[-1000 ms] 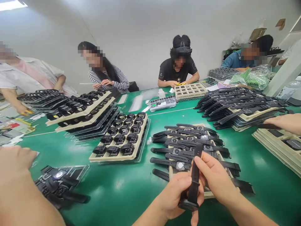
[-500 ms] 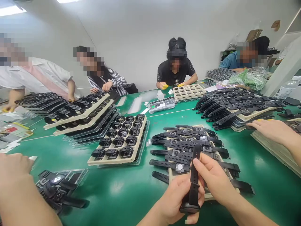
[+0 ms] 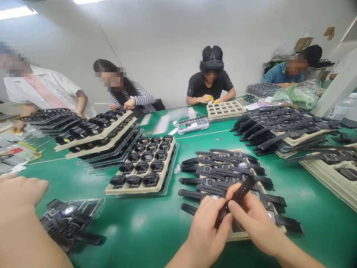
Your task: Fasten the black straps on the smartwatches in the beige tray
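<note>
Both of my hands are closed on one black smartwatch at the lower centre right. My left hand grips its lower part, so the watch body is mostly hidden. With thumb and fingers, my right hand pinches the strap, whose holed end sticks up to the right. Just behind and below them lies a beige tray covered with open-strapped black watches, their sensor backs facing up. To its left, another beige tray carries rows of watches with straps closed into loops.
A co-worker's arm reaches in at left beside loose watches on a clear plastic tray. Stacked watch trays stand at left and right, with more trays at the right edge. Several people sit across the green table.
My hands have turned the watch from nearly upright to slanting right, and its body is now hidden. The co-worker's hand at right has left view. The person opposite has brought their hands together.
</note>
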`<state>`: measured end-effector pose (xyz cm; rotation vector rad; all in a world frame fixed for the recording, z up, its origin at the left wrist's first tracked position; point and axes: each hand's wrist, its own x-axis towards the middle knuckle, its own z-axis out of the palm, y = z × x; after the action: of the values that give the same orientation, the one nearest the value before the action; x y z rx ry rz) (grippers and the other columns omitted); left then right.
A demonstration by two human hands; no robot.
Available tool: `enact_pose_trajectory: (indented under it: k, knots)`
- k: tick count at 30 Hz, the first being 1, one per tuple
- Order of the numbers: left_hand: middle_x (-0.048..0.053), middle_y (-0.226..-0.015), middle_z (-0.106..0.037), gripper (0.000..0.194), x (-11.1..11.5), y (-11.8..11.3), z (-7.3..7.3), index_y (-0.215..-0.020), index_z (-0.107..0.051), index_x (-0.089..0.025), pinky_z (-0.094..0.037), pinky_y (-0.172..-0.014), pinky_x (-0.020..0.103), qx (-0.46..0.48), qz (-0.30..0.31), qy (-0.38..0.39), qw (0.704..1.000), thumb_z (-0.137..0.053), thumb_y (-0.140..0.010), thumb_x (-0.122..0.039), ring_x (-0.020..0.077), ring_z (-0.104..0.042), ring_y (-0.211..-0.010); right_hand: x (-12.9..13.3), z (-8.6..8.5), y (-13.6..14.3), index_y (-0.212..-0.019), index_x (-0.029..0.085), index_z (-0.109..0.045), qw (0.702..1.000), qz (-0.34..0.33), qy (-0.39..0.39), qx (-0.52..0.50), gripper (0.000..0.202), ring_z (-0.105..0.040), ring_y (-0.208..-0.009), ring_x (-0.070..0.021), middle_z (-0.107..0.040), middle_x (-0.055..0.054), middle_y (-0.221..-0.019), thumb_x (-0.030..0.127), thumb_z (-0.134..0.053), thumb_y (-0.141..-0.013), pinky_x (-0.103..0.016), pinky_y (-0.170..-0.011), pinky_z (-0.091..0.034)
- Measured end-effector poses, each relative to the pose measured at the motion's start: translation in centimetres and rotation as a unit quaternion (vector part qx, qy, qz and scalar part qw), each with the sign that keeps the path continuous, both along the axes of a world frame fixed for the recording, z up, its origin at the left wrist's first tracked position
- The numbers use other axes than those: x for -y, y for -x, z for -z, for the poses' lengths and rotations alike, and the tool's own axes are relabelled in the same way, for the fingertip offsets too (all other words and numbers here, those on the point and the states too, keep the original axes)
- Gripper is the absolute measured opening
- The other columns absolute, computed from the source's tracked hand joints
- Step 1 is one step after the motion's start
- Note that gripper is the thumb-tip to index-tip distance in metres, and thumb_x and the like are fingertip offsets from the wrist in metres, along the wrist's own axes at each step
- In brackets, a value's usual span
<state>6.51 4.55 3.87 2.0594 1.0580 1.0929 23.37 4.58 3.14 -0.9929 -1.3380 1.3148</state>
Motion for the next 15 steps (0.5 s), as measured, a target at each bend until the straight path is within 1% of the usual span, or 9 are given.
enact_pose_trajectory:
  k: [2,4,6,7,10,12,14,15]
  knots:
    - [0.004,-0.085,-0.072,0.025,0.0,-0.1,0.4,-0.118,-0.066,-0.023,-0.049,-0.073,0.029,0.004,-0.016,-0.060,0.998,-0.062,-0.094,-0.015,0.0193,-0.060,-0.077,0.2,0.1,0.4,-0.104,0.024,-0.060,0.996,-0.004,0.062,-0.060,0.034,-0.056,-0.065,-0.0136,-0.057,0.002,-0.078,0.057,-0.058,-0.099,-0.024,-0.062,-0.049]
    - [0.000,-0.081,-0.071,0.036,0.0,-0.2,0.8,-0.126,-0.056,-0.024,-0.049,-0.073,0.028,0.038,-0.019,-0.113,0.993,-0.061,-0.093,-0.012,0.0181,-0.060,-0.073,0.2,0.2,0.9,-0.102,0.023,-0.059,0.986,-0.006,0.106,-0.130,0.036,-0.055,-0.057,-0.0114,-0.055,0.004,-0.071,0.059,-0.060,-0.097,-0.023,-0.058,-0.049]
    - [-0.001,-0.079,-0.072,0.044,-0.1,-0.3,0.8,-0.132,-0.047,-0.023,-0.049,-0.072,0.029,0.072,-0.003,-0.164,0.984,-0.058,-0.093,-0.008,0.0172,-0.059,-0.070,0.3,0.3,1.4,-0.099,0.022,-0.057,0.975,-0.015,0.124,-0.186,0.036,-0.055,-0.054,-0.0100,-0.054,0.006,-0.067,0.058,-0.064,-0.096,-0.021,-0.055,-0.048]
    - [-0.001,-0.078,-0.072,0.043,-0.1,-0.3,0.8,-0.131,-0.047,-0.022,-0.049,-0.072,0.029,0.077,0.009,-0.185,0.980,-0.057,-0.092,-0.006,0.0168,-0.058,-0.069,0.3,0.5,1.6,-0.098,0.022,-0.057,0.971,-0.020,0.126,-0.204,0.036,-0.054,-0.052,-0.0096,-0.053,0.006,-0.065,0.057,-0.065,-0.095,-0.020,-0.054,-0.048]
    - [0.000,-0.076,-0.073,0.038,-0.4,-0.2,0.4,-0.124,-0.053,-0.018,-0.048,-0.072,0.029,0.060,0.038,-0.224,0.972,-0.055,-0.091,0.001,0.0158,-0.058,-0.069,0.4,1.2,1.7,-0.100,0.023,-0.058,0.967,-0.022,0.120,-0.223,0.033,-0.055,-0.052,-0.0101,-0.053,0.006,-0.064,0.054,-0.064,-0.097,-0.021,-0.054,-0.048]
    - [0.001,-0.077,-0.073,0.040,-0.5,0.0,0.3,-0.124,-0.055,-0.016,-0.048,-0.072,0.030,0.056,0.038,-0.236,0.969,-0.055,-0.089,0.004,0.0156,-0.060,-0.070,0.6,1.7,1.5,-0.106,0.023,-0.061,0.974,-0.010,0.099,-0.205,0.031,-0.055,-0.055,-0.0115,-0.054,0.004,-0.068,0.053,-0.059,-0.100,-0.023,-0.057,-0.050]
    - [0.003,-0.082,-0.074,0.041,-0.5,0.1,0.4,-0.123,-0.057,-0.016,-0.049,-0.072,0.030,0.063,0.024,-0.241,0.968,-0.058,-0.088,0.004,0.0157,-0.060,-0.072,0.7,1.9,1.1,-0.117,0.024,-0.065,0.989,-0.006,0.038,-0.140,0.031,-0.057,-0.063,-0.0141,-0.059,0.000,-0.078,0.050,-0.053,-0.104,-0.026,-0.063,-0.052]
    - [0.003,-0.084,-0.074,0.039,-0.5,0.1,0.5,-0.122,-0.059,-0.017,-0.050,-0.072,0.030,0.065,0.016,-0.232,0.970,-0.059,-0.088,0.002,0.0160,-0.061,-0.073,0.6,1.9,0.9,-0.124,0.026,-0.066,0.996,-0.010,-0.012,-0.091,0.033,-0.058,-0.070,-0.0160,-0.060,-0.003,-0.085,0.048,-0.050,-0.105,-0.028,-0.067,-0.053]
